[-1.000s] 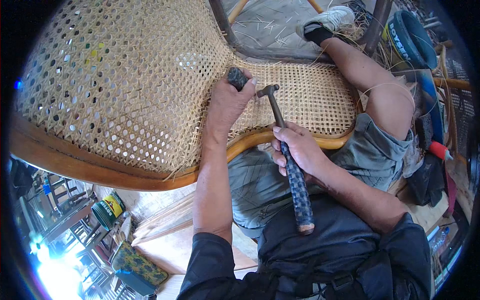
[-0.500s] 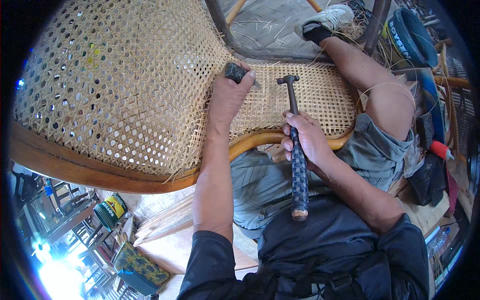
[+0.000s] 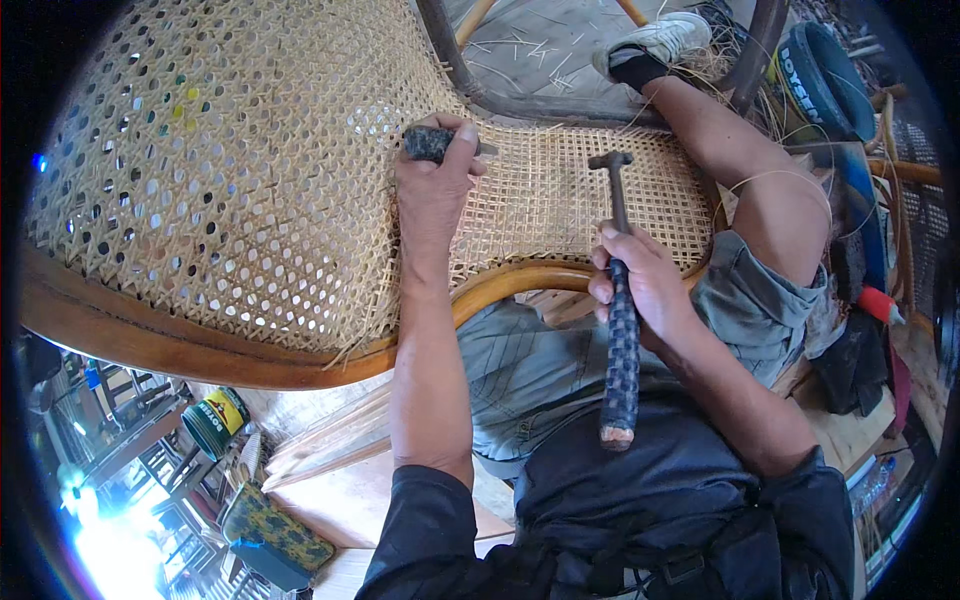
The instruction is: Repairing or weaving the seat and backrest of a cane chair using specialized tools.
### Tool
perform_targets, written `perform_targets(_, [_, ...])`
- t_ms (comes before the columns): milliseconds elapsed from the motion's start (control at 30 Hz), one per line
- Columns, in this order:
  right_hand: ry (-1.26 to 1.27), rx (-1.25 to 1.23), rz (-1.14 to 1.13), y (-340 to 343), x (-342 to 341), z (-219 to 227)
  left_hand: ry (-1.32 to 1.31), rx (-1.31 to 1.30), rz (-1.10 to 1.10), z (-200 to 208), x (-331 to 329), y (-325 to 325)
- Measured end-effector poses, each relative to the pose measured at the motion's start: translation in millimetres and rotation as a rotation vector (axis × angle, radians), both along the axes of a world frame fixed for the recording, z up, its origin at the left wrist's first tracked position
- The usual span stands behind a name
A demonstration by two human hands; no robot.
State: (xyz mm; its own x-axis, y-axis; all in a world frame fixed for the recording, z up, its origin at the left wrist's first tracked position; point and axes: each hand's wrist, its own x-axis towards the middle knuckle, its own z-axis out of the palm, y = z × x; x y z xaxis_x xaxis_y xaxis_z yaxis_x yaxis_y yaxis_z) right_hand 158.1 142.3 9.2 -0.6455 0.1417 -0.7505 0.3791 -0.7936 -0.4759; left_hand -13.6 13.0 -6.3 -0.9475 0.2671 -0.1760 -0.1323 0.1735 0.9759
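A large woven cane panel point(image 3: 250, 180) in a curved brown wooden frame point(image 3: 215, 352) lies across my lap. My left hand point(image 3: 435, 195) rests at its narrowing middle, closed round a short tool point(image 3: 424, 144) with a dark speckled handle. A small metal blade pokes out on the tool's right, close over the weave; whether it touches cannot be seen. My right hand point(image 3: 648, 280) grips a hammer point(image 3: 618, 375) by its dark, criss-cross wrapped handle. The hammer's small metal head point(image 3: 610, 160) hovers above the right part of the cane, apart from the blade.
Dark curved chair legs point(image 3: 560, 105) stand beyond the panel. My shoe point(image 3: 660, 40) is at the far right, near loose cane strands and a dark bucket point(image 3: 830, 85). Another bucket point(image 3: 215, 425), wooden boards point(image 3: 330, 450) and a patterned cushioned piece point(image 3: 280, 530) lie at the lower left.
My left hand has shifted left and slightly up with the bladed tool, whose blade now points more level to the right. My right hand has moved the hammer to the right.
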Motion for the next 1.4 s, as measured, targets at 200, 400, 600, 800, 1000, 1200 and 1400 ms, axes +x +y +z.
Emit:
perform_targets(200, [-0.024, -0.024, 0.068, 4.4, 13.6, 27.0, -0.095, 0.003, -0.08, -2.4, 18.7, -0.5])
perform_targets(400, [-0.1, -0.042, 0.129, -1.9, 19.0, 37.4, -0.033, -0.093, -0.164, -6.2, 29.1, -0.9])
perform_targets(600, [-0.119, -0.035, 0.13, 0.0, 27.2, 39.9, -0.127, -0.059, -0.168, -7.3, 36.8, 4.3])
perform_targets(800, [-0.119, -0.013, 0.095, -1.1, 27.0, 31.2, -0.065, -0.087, -0.19, -23.4, 38.1, 8.5])
perform_targets(1000, [-0.114, -0.029, 0.073, -12.8, 22.4, 26.2, -0.061, -0.15, -0.245, -15.3, 37.8, 16.6])
perform_targets(1200, [-0.122, -0.006, 0.126, -7.1, 19.2, 26.1, -0.09, -0.039, -0.156, -10.8, 32.5, 16.0])
perform_targets(1400, [-0.094, 0.059, -0.006, 18.6, 23.5, 15.5, -0.084, 0.026, -0.181, -13.1, 23.8, 31.5])
